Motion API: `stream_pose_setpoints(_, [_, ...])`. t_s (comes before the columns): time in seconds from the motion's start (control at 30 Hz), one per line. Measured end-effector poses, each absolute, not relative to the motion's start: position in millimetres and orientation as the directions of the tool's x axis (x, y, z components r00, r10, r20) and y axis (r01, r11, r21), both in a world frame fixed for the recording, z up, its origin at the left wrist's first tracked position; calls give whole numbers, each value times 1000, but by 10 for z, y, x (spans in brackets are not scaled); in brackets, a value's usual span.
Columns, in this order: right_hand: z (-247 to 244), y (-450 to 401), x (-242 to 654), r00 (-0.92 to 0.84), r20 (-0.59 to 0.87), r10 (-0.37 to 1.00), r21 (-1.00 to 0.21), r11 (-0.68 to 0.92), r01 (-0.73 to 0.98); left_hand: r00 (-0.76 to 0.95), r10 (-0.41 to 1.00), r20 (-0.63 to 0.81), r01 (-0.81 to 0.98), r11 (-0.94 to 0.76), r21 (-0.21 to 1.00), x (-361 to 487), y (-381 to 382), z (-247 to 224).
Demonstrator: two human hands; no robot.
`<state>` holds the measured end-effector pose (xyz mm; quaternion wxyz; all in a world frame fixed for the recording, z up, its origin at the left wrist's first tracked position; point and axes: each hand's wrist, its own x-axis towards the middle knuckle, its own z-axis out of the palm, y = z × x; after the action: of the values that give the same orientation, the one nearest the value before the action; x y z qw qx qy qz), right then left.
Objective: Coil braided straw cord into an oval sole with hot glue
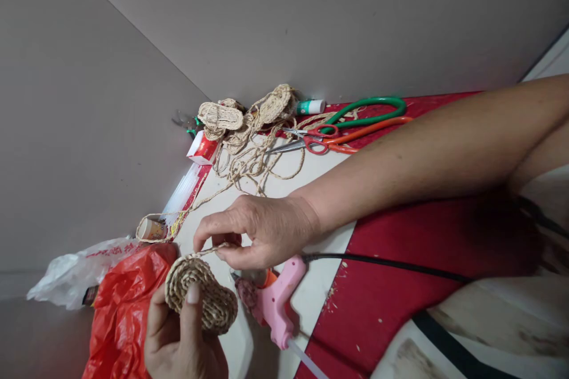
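My left hand (184, 337) grips a small oval sole of coiled straw cord (211, 299), its thumb pressed on the face and the fingers behind. Above it, my right hand (253, 231) pinches the straw cord (208, 250) that runs off the top edge of the sole. Just below my right hand lies a pink glue gun (278, 308) with a clear glue stick in its back end and a dark crust around the nozzle. More cord (249, 169) lies in loose loops behind, trailing left around a paper cup (152, 230).
Finished-looking woven soles (220, 115) sit by the wall beside a red and white box (203, 148). Red-handled scissors (317, 139) and larger green-and-orange-handled shears (364, 115) lie at the back. A red plastic bag (131, 308) is at left; a black cable (391, 263) crosses the red cloth.
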<state>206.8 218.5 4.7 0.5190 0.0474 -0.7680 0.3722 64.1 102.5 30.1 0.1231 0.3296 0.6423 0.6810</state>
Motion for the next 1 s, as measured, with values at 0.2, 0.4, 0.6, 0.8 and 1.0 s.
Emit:
stream_pose_setpoints(0.2, [47, 2201, 2078, -476, 822, 313, -525, 742, -417, -760, 592, 267, 259, -101, 961, 633, 1036, 260])
stream_pose_setpoints(0.4, [0, 2279, 2093, -455, 871, 185, -360, 871, -335, -675, 666, 319, 320, -125, 939, 642, 1020, 265])
stream_pose_setpoints(0.6, [-27, 2272, 2089, -464, 865, 193, -367, 873, -321, -646, 680, 346, 402, -82, 912, 589, 981, 224])
stream_pose_setpoints(0.8, [-17, 2243, 2117, -516, 832, 204, -389, 878, -279, -630, 718, 296, 372, -56, 926, 586, 977, 234])
stream_pose_setpoints(1.0, [-15, 2214, 2121, -543, 809, 223, -436, 848, -302, -606, 749, 267, 319, -79, 944, 603, 994, 236])
